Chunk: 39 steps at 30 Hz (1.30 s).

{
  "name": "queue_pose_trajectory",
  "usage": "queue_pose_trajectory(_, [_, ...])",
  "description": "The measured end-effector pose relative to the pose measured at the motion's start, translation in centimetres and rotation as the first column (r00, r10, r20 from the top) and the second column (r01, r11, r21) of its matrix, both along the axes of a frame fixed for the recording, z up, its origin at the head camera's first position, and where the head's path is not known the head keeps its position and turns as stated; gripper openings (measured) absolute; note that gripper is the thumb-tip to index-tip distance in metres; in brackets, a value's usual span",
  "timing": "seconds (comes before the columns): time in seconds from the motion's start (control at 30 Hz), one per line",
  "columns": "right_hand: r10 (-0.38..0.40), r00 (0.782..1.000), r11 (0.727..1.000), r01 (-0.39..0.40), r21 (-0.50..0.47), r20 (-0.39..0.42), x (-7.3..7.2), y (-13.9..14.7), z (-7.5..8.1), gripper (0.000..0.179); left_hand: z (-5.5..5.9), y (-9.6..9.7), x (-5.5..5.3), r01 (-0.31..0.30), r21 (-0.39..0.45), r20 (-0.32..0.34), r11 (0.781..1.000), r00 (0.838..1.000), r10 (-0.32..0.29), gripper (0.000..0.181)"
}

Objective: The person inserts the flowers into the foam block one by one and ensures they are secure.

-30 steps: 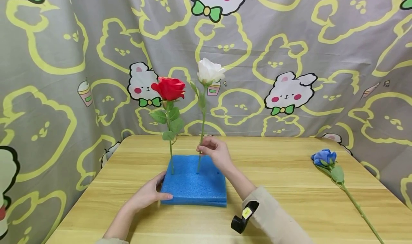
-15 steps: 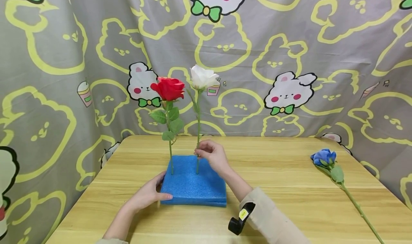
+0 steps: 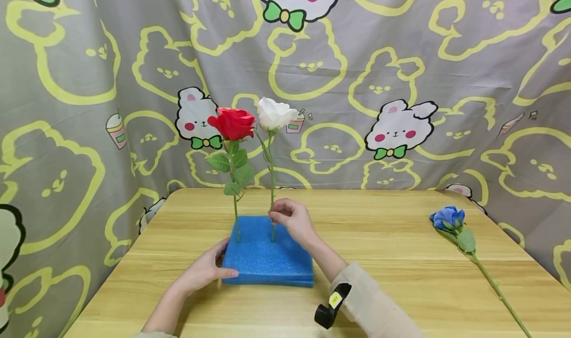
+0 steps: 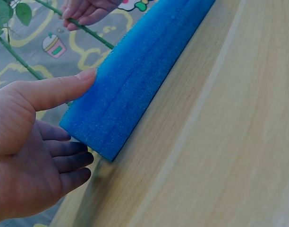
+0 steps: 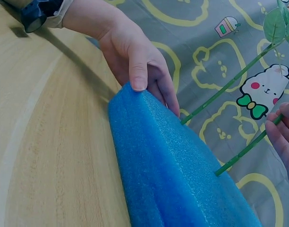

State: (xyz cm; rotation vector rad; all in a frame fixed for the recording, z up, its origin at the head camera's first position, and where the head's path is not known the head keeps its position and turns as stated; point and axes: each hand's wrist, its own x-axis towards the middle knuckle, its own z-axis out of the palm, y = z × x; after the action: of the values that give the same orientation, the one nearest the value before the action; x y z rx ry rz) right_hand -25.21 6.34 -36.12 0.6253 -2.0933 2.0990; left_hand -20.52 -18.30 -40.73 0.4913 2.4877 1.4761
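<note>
A blue foam block (image 3: pixel 272 263) lies on the wooden table. My left hand (image 3: pixel 205 268) holds its left corner, thumb on the front edge and fingers along the left side. My right hand (image 3: pixel 292 221) pinches the lower stem of a white rose (image 3: pixel 275 114) between thumb and fingers. The white rose stands nearly upright, its stem end in the block's top. To its left, a red rose (image 3: pixel 233 124) with green leaves stands in the block on its own. In the right wrist view, both stems enter the foam (image 5: pixel 173 156).
A blue rose (image 3: pixel 448 218) with a long green stem lies at the table's right side. Behind the wooden table (image 3: pixel 379 229) hangs a grey curtain (image 3: pixel 330 154) with cartoon prints. A black wrist device (image 3: pixel 332 306) sits at my right cuff.
The white rose has come down and tilted left to nearly upright, its bloom closer to the red rose. My right hand has moved slightly down and left with the stem. My left hand stays put.
</note>
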Motion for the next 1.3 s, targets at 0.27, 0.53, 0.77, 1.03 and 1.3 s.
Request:
queue_pose_trajectory(0.27, [-0.011,1.000,0.997,0.013,0.070,-0.021,-0.2,0.1,-0.6,0.011,0.1,0.0,0.1,-0.001,0.002,0.008,1.000,1.000,0.001,0.094])
queue_pose_trajectory(0.53, [0.003,1.000,0.996,-0.001,0.093,-0.017,-0.6,0.3,-1.7,0.009,0.0,0.0,0.1,0.006,-0.001,0.003,1.000,1.000,-0.006,0.094])
queue_pose_trajectory(0.77, [0.021,1.000,0.993,-0.019,0.115,-0.023,-0.7,0.4,-1.6,0.008,-0.2,0.0,-0.1,0.003,-0.005,0.005,1.000,1.000,-0.003,0.096])
queue_pose_trajectory(1.03, [0.017,1.000,0.994,-0.015,0.104,-0.013,-0.8,0.3,-1.7,0.010,-0.3,0.0,-0.1,0.000,-0.005,0.002,1.000,1.000,0.000,0.098])
queue_pose_trajectory(1.3, [-0.018,1.000,0.992,0.019,0.121,-0.008,-0.7,0.6,-1.9,0.011,-0.4,0.0,-0.3,0.000,0.007,0.018,1.000,1.000,0.000,0.099])
